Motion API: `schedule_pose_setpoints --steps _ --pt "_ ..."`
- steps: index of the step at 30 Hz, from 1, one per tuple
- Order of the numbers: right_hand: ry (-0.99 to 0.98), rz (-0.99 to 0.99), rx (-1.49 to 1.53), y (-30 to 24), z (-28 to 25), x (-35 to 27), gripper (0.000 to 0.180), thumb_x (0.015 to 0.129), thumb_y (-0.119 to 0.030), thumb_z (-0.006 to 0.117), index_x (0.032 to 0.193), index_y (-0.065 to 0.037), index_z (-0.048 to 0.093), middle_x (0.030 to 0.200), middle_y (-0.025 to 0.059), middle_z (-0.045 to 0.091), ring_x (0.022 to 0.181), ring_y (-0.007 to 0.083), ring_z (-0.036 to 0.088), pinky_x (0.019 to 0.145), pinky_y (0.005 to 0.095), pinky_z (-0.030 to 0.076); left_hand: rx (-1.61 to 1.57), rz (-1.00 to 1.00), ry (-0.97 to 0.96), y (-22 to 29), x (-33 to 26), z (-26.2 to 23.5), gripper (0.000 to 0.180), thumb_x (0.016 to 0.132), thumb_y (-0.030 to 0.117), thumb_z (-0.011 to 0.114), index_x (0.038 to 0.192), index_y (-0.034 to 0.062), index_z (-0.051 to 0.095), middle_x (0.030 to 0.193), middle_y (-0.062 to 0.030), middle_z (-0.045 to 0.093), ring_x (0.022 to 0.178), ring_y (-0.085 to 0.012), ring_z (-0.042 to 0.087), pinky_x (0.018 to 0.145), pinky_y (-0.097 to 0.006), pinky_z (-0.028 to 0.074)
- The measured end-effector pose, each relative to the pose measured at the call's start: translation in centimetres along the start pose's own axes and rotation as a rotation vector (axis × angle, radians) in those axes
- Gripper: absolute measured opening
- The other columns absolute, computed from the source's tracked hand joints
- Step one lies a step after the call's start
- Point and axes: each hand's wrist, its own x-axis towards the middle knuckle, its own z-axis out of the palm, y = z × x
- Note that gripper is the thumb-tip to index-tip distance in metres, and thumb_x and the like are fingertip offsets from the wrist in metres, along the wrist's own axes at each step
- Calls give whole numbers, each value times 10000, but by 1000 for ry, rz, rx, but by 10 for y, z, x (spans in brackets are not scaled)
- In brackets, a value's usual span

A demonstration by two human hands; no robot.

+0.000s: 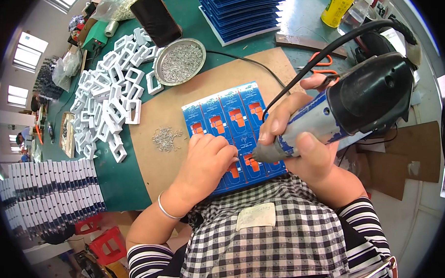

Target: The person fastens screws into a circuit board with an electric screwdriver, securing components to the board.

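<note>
Assembly workshop. Evidence comprises: green-topped workbench [118, 179]; left, heap of white rectangular plastic frames [110, 89]; far, round metal dish [173, 84] of small silvery parts [181, 62], stack of flat blue panels [241, 16]; right, corded black-and-grey power tool [363, 97].

A green table [117, 184] bears white frames [114, 104], a brown sheet [155, 112], and a bar [308, 44], perhaps metal.

Board [236, 139] was blue with orange patches [237, 118] | power tool [324, 112] was silver, blue and black | apron [270, 245] was black-and-white checked | sleeves [151, 261] were black-and-white striped | tabletop [120, 177] was green | frames [103, 91] were white
</note>
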Motion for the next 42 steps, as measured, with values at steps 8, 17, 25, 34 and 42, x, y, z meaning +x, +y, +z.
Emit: schedule_pose_setpoints --steps 8,17,25,34,42 --pt "-102 10 -209 -2 7 2 495 762 -144 656 1171 -46 395 827 52 611 824 171 597 870 343 425 -50 18 91 -7 -5 12 173 704 126 705 831 91 592 797 -31 523 750 -222 511 683 -348 418" --pt "-268 -31 -273 20 14 6 581 768 -134 670 1209 -65 298 829 86 599 775 203 625 757 346 511 -111 25 181 -10 -11 19 184 695 107 709 821 83 577 795 -39 510 744 -229 502 669 -348 415" --pt "-381 -114 -409 36 19 14 601 775 -110 646 1231 -65 257 812 97 585 722 173 603 693 294 502 -270 -31 231 -15 -16 24 343 603 103 785 859 65 559 858 -60 525 809 -269 514 724 -377 418" --pt "-301 -116 -485 39 33 14 614 758 -59 615 1274 -41 283 801 76 565 690 148 572 682 292 474 -215 -55 172 -21 -13 20 373 608 155 800 903 76 586 936 -73 532 905 -281 508 810 -391 411" --pt "-70 282 -107 10 15 31 581 749 -175 663 1228 -53 359 771 101 560 620 201 590 586 335 506 -445 -278 103 -17 -9 9 486 705 184 779 1085 59 505 1006 -98 533 762 -217 558 689 -332 468"
